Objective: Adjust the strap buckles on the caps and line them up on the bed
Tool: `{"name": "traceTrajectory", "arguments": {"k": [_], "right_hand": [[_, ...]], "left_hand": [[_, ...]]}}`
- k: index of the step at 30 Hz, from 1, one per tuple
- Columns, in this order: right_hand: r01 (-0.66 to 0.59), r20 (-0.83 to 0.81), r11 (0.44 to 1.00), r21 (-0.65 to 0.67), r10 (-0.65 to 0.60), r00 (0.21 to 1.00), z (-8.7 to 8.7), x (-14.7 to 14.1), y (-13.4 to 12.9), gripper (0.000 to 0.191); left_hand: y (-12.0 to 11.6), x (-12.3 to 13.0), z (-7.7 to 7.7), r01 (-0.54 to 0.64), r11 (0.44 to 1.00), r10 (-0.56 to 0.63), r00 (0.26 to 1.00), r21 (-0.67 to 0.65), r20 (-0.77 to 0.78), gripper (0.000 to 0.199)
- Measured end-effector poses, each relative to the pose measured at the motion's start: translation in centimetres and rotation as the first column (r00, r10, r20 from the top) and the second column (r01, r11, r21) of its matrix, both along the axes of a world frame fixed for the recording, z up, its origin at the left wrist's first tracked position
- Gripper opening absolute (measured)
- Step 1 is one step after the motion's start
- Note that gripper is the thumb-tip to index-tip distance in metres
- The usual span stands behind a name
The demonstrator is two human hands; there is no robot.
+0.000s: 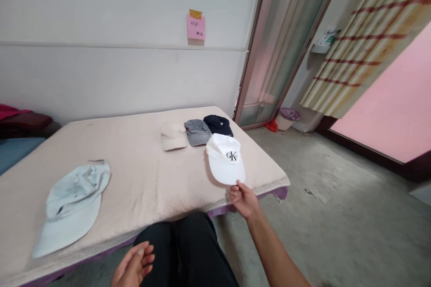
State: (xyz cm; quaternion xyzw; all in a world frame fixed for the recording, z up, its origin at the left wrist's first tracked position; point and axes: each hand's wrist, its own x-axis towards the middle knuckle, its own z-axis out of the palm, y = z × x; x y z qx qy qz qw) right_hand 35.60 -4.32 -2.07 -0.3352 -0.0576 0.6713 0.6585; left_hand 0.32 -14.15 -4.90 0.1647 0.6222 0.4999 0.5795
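Observation:
My right hand [243,198] pinches the brim edge of a white cap [225,161] with dark "CK" letters on its front. The cap sits at the right part of the bed, its crown pointing away from me. My left hand [134,263] rests low over my left thigh, fingers loosely curled and a little apart, with nothing visible in it. Behind the white cap stand a navy cap [217,124], a grey cap [198,132] and a beige cap [173,136] in a row. A pale blue cap [74,206] lies at the left front, brim toward me.
The caps are on a bed with a cream cover [134,161]. A white wall with a pink note [195,27] rises behind it. To the right are a concrete floor [323,206], a waste bin [286,119], a sliding door and a striped curtain [367,40].

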Motion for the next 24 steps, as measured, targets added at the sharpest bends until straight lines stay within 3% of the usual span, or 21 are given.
{"name": "traceTrajectory", "arguments": {"k": [4, 7, 11, 14, 16, 19, 22, 24], "right_hand": [[-0.098, -0.083, 0.991, 0.095, 0.106, 0.991, 0.4, -5.8, -4.3, 0.025], [-0.218, -0.131, 0.962, 0.165, 0.24, 0.962, 0.6, -8.9, -6.8, 0.021], [-0.404, -0.019, 0.898, 0.174, 0.414, 0.91, 0.9, -11.1, -7.9, 0.027], [-0.459, 0.069, 0.877, 0.141, 0.454, 0.888, 1.2, -12.4, -7.3, 0.025], [-0.435, 0.088, 0.896, 0.094, 0.428, 0.9, 1.3, -13.5, -6.6, 0.021], [-0.345, 0.095, 0.938, 0.039, 0.34, 0.936, 1.3, -14.9, -5.7, 0.025], [-0.223, 0.132, 0.975, 0.024, 0.218, 0.967, 1.5, -15.1, -5.2, 0.033], [-0.071, 0.2, 0.997, -0.01, 0.072, 0.977, 2.3, -14.4, -5.2, 0.032]], "left_hand": [[1.9, 2.7, 3.3, 0.105, 0.993, -0.114, 0.974, 0.057, 0.195, 0.031], [4.2, 3.6, 7.2, 0.154, 0.97, -0.215, 0.908, 0.191, 0.359, 0.039], [7.3, 2.8, 13.0, 0.049, 0.931, -0.195, 0.904, 0.361, 0.381, 0.055], [8.3, 1.8, 15.8, -0.09, 0.886, -0.057, 0.953, 0.456, 0.298, 0.038], [7.9, 1.6, 16.5, -0.136, 0.85, 0.016, 0.972, 0.51, 0.233, 0.03], [6.0, 1.9, 16.2, -0.098, 0.834, 0.066, 0.995, 0.543, 0.077, 0.028], [3.7, 2.1, 15.2, 0.043, 0.826, 0.081, 0.978, 0.561, -0.194, 0.027], [2.4, 2.2, 14.4, 0.185, 0.82, 0.033, 0.929, 0.541, -0.368, 0.024]]}}
